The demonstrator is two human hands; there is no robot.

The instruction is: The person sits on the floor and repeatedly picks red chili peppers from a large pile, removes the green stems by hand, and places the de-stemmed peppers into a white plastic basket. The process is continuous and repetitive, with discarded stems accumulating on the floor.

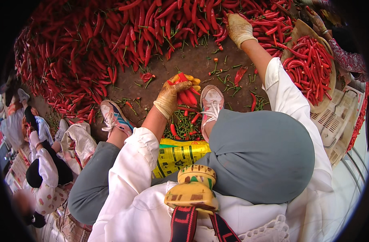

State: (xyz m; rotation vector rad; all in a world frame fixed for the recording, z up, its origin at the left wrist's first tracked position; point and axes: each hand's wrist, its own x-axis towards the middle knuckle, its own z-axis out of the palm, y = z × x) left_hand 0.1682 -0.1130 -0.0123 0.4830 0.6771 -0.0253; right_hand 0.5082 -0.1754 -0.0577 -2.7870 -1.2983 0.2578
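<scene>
My left hand (171, 94), in a stained work glove with yellow fingers, holds several red chili peppers (186, 97) above the ground between my shoes. Below it lies a heap of green chili stems (184, 122) mixed with a few red peppers, at the mouth of a yellow printed bag (184, 155). My right hand (240, 29), also gloved, reaches out to the near edge of a large pile of red chili peppers (136, 33). Its fingertips touch peppers there, but whether they grip one is hidden.
At right, a shallow tan basket (302, 27) holds red chilies beside a pale plastic crate (332, 121). Stems and broken peppers litter the brown ground (184, 65). One person (48, 172) sits at left near a whitish sack (80, 136); another person's patterned sleeve (344, 56) shows at upper right.
</scene>
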